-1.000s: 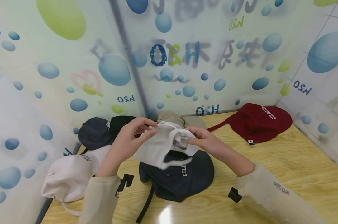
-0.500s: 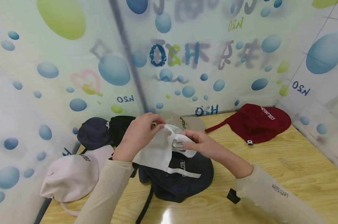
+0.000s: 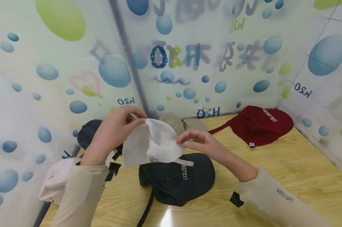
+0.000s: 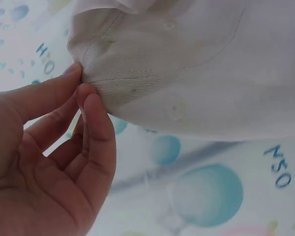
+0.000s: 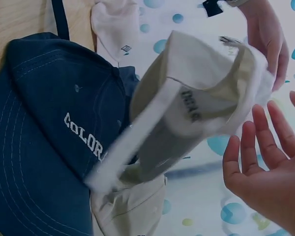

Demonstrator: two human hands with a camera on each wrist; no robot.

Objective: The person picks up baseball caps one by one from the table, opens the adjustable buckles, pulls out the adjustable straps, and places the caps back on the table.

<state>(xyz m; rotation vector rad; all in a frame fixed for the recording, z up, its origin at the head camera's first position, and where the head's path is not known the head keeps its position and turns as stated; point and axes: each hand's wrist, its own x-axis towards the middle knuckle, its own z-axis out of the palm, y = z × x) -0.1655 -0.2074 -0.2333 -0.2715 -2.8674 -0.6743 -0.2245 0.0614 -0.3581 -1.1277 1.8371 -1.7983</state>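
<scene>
My left hand (image 3: pixel 111 134) pinches the edge of a white cap (image 3: pixel 163 138) between thumb and fingertips. In the left wrist view, the pinched cloth (image 4: pixel 101 81) shows stitched seams. The cap hangs in the air with its inside partly showing. A metal buckle (image 3: pixel 153 160) is at its lower edge, and a loose white strap (image 3: pixel 185 162) hangs out to the right. My right hand (image 3: pixel 203 142) is at the cap's right side; the right wrist view has its fingers (image 5: pixel 265 140) spread beside the cloth, gripping nothing. Below lies a navy cap (image 3: pixel 176 183) lettered in white.
On the wooden table (image 3: pixel 267 176), a red cap (image 3: pixel 261 126) lies at the back right. A beige cap (image 3: pixel 197 124) sits behind the white one. To the left are a pale pink cap (image 3: pixel 58 176) and a dark blue cap (image 3: pixel 87 134). A printed wall (image 3: pixel 173 85) stands behind.
My left hand has carried the white cap leftward. My right hand has let go of the buckle end, and the buckle has dropped to the cap's lower edge.
</scene>
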